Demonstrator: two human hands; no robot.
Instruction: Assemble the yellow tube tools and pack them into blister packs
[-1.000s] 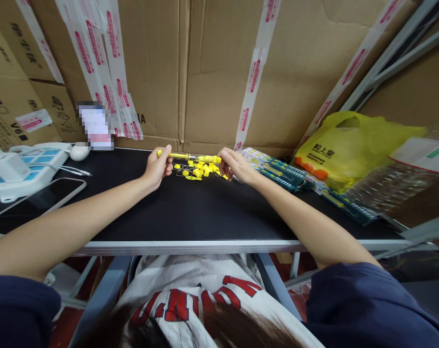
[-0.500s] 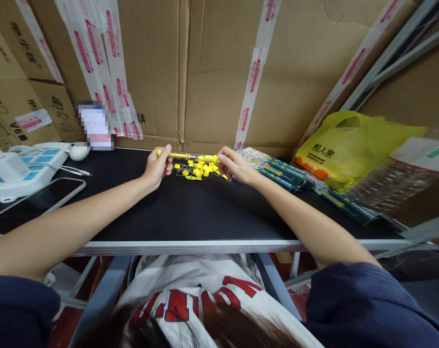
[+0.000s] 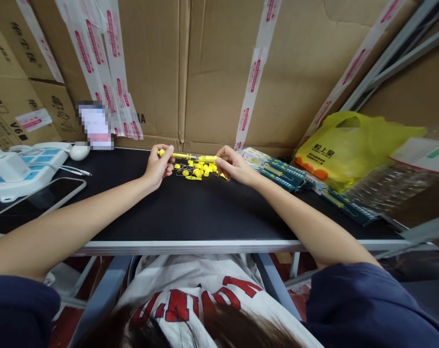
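Note:
A slim yellow pen-shaped tool (image 3: 182, 156) with a short metal section near its middle lies level between my hands, just above the table. My left hand (image 3: 157, 166) is closed on its left part, thumb along the top. The fingers of my right hand (image 3: 235, 166) pinch its right end. Whether the tool is one piece or two joined parts, I cannot tell. Below and behind it lies a small pile of yellow plastic parts (image 3: 204, 169), with thin metal wire pieces (image 3: 180, 171) on the pile's left side.
Printed boxes (image 3: 282, 171) and a yellow plastic bag (image 3: 349, 145) stand right, beside a clear plastic bottle (image 3: 382, 179). At left are a power strip (image 3: 45, 166), a cable (image 3: 74, 169) and a phone (image 3: 38, 203). A cardboard wall (image 3: 215, 72) rises behind the black table (image 3: 205, 208).
My right hand has shifted slightly, its fingers now turned a little differently at the tool's right end. My left hand and the tool have moved very slightly right.

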